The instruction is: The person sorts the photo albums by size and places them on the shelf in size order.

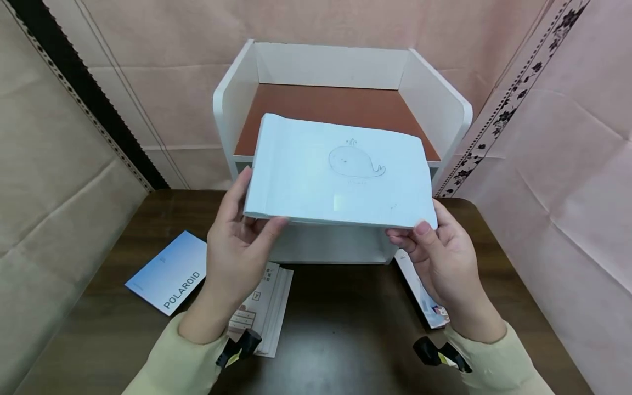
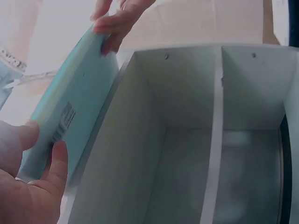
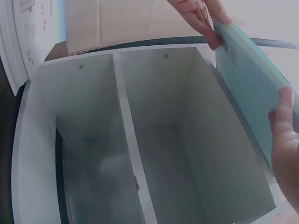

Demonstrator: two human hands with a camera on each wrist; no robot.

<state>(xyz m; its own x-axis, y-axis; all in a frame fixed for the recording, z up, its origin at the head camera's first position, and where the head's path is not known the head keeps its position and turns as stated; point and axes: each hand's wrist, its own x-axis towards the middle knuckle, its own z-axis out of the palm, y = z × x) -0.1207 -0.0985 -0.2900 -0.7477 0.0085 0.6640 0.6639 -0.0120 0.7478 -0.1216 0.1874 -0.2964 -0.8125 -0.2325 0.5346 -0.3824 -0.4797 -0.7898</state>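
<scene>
A light blue booklet with a whale drawn on its cover (image 1: pixel 306 170) is held up before the white shelf unit (image 1: pixel 434 88). My left hand (image 1: pixel 237 249) grips its near left corner, thumb on top and fingers beneath. The right hand (image 1: pixel 444 255) pinches the near right corner between thumb and fingers. In the left wrist view the booklet's underside (image 2: pixel 93 107) shows a barcode label. The right wrist view shows the booklet (image 3: pixel 247 74) tilted beside the shelf's edge, both hands at its ends.
A blue-and-white POLAROID booklet (image 1: pixel 168 274) lies on the dark wooden table (image 1: pixel 336 329) at left. Beside it, a stack of white printed booklets (image 1: pixel 274 312) is partly hidden by my left arm. Another booklet (image 1: pixel 415 285) lies under my right hand. The shelf's divider (image 2: pixel 216 116) separates two compartments.
</scene>
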